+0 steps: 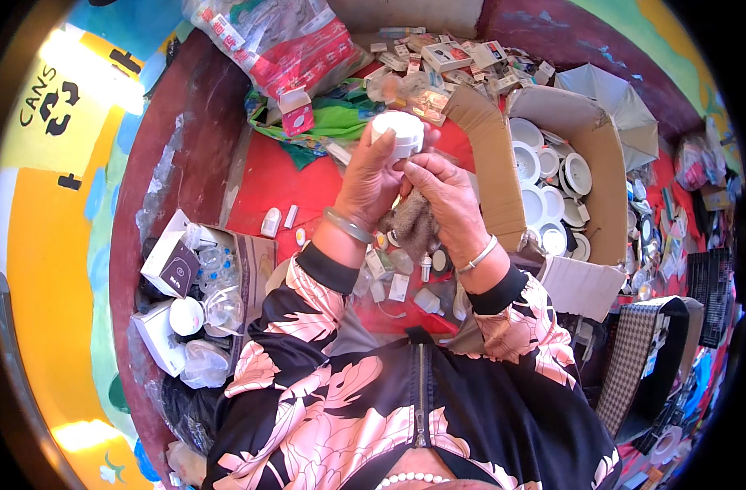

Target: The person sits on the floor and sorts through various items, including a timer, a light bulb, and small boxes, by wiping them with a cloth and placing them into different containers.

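In front of me, my left hand (pixel 363 178) is closed around a white, round, thick plastic piece (pixel 399 132) with a flat face and a notched rim. Its exact kind does not show. My right hand (pixel 451 196) holds a bunched grey-brown cloth (pixel 414 222), which hangs below the fingers. The right thumb and fingertips meet at the lower edge of the white piece; whether they also grip it I cannot tell. Under my hands lie small white boxes (pixel 399 287) and small plastic bottles and parts on a red surface.
To the right stands an open cardboard box (pixel 491 175) with several white round fixtures (pixel 579 173). At left, another cardboard box (pixel 255 269) holds clear plastic items and small cartons. A stuffed plastic bag (pixel 295 49) and heaped small packages (pixel 446 57) lie at the back, beside a maroon wall (pixel 169 171).
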`<state>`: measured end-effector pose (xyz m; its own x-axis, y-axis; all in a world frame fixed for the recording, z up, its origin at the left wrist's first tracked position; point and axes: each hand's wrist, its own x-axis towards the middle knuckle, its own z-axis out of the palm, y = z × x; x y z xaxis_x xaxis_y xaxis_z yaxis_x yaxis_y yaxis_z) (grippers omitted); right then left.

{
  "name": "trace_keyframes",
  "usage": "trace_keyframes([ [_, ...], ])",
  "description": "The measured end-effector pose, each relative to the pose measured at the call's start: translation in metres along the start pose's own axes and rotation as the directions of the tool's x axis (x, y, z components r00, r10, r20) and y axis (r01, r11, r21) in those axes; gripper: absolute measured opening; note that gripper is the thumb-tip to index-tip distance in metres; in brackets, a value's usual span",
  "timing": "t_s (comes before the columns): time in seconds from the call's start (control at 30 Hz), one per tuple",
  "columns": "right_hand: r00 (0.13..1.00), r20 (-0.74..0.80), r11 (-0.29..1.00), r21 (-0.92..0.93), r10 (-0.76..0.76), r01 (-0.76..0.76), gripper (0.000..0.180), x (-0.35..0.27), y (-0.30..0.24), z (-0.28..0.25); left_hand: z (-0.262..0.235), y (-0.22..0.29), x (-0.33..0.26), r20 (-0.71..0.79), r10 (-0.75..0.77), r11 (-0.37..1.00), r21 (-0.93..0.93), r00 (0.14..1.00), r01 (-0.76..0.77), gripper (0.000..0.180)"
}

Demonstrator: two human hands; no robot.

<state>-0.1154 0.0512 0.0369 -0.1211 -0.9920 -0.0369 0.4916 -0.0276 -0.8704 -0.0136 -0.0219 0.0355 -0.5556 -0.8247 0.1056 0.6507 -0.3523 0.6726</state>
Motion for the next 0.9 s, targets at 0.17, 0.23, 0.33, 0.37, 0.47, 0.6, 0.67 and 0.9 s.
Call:
trace_keyframes([
  [0.17,0.999,0.034,1.0,0.008,0.028,-0.028,0.014,0.001,0.003,0.008,-0.008,0.003,-0.003,-0.097,0.053,0.998,-0.018,0.994,-0.055,0.062],
  [0.23,0.997,0.049,0.998,0.016,0.062,-0.062,0.015,0.0,0.0,0.008,-0.012,0.002,-0.001,-0.172,0.096,0.995,-0.007,0.98,-0.098,0.061],
  [0.33,0.992,0.069,0.994,-0.039,0.109,-0.106,0.015,0.0,-0.001,0.007,-0.008,0.0,-0.003,-0.267,0.138,0.99,0.034,0.954,-0.134,0.058],
  [0.37,0.99,0.083,0.993,-0.044,0.113,-0.11,0.015,0.0,-0.001,0.006,-0.007,0.0,-0.004,-0.295,0.148,0.989,0.051,0.944,-0.139,0.057],
  [0.47,0.984,0.131,0.991,-0.055,0.125,-0.119,0.015,-0.001,-0.001,0.011,-0.016,0.004,0.0,-0.325,0.258,0.966,0.089,0.91,-0.243,0.058],
  [0.6,0.983,0.133,0.987,-0.123,0.123,-0.107,0.015,-0.004,0.0,0.013,-0.012,0.015,0.0,-0.307,0.312,0.95,0.12,0.899,-0.289,0.053],
  [0.67,0.985,0.13,0.985,-0.146,0.115,-0.095,0.016,-0.004,0.002,0.012,-0.008,0.02,0.001,-0.326,0.331,0.944,0.116,0.885,-0.31,0.052],
  [0.9,0.993,0.067,0.988,-0.124,0.097,-0.088,0.016,-0.005,0.008,0.016,-0.018,0.021,-0.003,-0.211,0.22,0.974,0.105,0.952,-0.202,0.056],
])
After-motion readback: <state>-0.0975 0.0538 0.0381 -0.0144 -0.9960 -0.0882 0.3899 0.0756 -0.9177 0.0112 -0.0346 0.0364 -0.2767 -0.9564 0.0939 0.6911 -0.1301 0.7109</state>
